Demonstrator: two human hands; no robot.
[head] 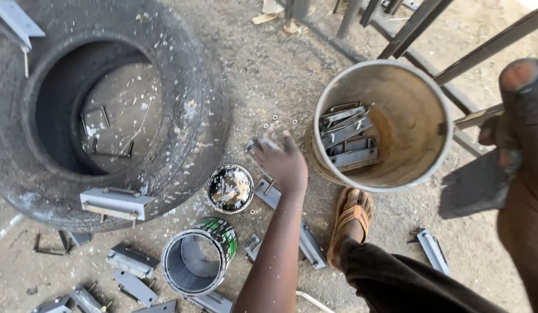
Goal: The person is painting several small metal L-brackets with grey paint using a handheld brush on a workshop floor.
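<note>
We see the left hand [283,163] reaching down at the centre of the frame, its fingers [268,145] loosely bent over a small grey bracket [251,147] on the dirt floor [269,64]. We cannot tell whether they have closed on it. Loose nuts [275,120] lie just above. The step in hand looks to us like a pick-up from the floor. Lifting the piece would call for a firm pinch on its edge.

Just to the right stands a metal bucket [391,68], with more grey brackets [347,136] stacked inside. At the right edge, blurred and close to the lens, the right hand [521,116] is closed around a dark flat piece [476,186].

Below the left hand sits an open round tin [229,188] holding pale flecks. Lower centre, a can [188,272] lies on its side, wrapped in a green and black label [222,229]. A worn tyre [182,75] fills the upper left.
</note>
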